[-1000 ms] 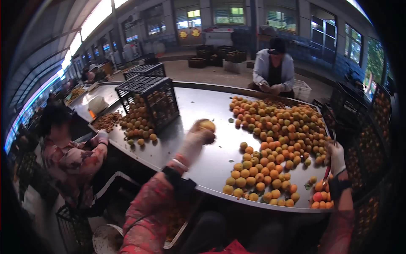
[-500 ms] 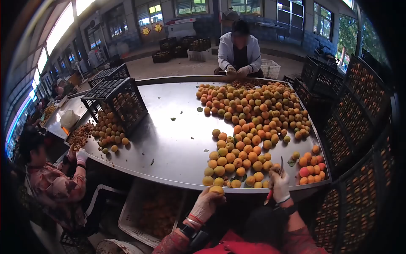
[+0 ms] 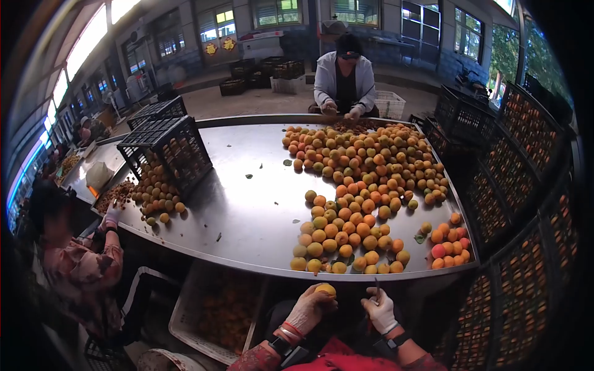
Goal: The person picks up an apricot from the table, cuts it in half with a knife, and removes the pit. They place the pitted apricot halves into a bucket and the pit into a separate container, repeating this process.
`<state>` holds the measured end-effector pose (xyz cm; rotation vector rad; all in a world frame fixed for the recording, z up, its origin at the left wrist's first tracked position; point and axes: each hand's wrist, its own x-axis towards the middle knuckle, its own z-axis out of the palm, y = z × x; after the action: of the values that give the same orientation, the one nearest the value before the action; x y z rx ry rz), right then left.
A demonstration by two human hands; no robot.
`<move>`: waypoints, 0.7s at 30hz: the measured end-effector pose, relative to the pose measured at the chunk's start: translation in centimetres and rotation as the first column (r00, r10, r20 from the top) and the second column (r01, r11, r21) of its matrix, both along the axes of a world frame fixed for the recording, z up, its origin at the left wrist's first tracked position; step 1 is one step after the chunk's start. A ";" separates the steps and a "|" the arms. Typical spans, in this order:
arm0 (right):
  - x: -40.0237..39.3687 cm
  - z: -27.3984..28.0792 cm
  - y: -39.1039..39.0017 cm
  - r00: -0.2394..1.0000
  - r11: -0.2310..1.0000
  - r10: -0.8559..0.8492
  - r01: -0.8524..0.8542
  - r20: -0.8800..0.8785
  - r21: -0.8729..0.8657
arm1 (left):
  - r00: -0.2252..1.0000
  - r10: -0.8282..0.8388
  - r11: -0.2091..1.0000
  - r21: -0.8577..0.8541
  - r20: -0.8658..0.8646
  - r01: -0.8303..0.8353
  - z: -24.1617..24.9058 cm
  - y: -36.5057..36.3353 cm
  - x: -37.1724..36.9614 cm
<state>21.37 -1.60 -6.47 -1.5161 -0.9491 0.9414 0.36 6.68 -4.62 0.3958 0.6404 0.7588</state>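
With left hand (image 3: 306, 311), gripping one yellow fruit (image 3: 325, 289) near metal table's (image 3: 247, 210) front edge; with right hand (image 3: 381, 312), gripping slim tool (image 3: 377, 284), apart from fruit. Looks like holding step. To join both, would need gap closed, fruit steady.

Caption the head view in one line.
Left hand holds an apricot, right hand a slim tool, near apricots on a metal table.

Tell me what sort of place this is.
Probably a fruit-processing or sorting shed: heaps of small orange-yellow fruit lie on a large metal table, and dark mesh crates with more fruit in them stand stacked beside it.
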 end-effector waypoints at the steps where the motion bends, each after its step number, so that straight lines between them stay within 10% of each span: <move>1: -0.4 0.1 -0.4 0.999 0.997 0.030 -0.032 -0.029 -0.065 | 1.000 0.010 1.000 0.002 -0.001 -0.010 0.2 -0.1 -0.2; 10: -1.2 1.0 -3.5 0.996 0.995 0.043 -0.050 -0.083 -0.089 | 0.993 0.108 0.993 0.062 -0.038 -0.105 1.2 -1.4 -4.3; 21: 0.1 0.5 -5.2 0.841 0.961 0.015 -0.162 0.541 0.226 | 0.985 0.171 0.985 0.021 0.008 -0.171 2.1 -4.1 -6.0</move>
<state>21.49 -6.81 -5.98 -1.5379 -1.4955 0.4189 -5.60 2.58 -2.53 0.3610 0.6662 0.9314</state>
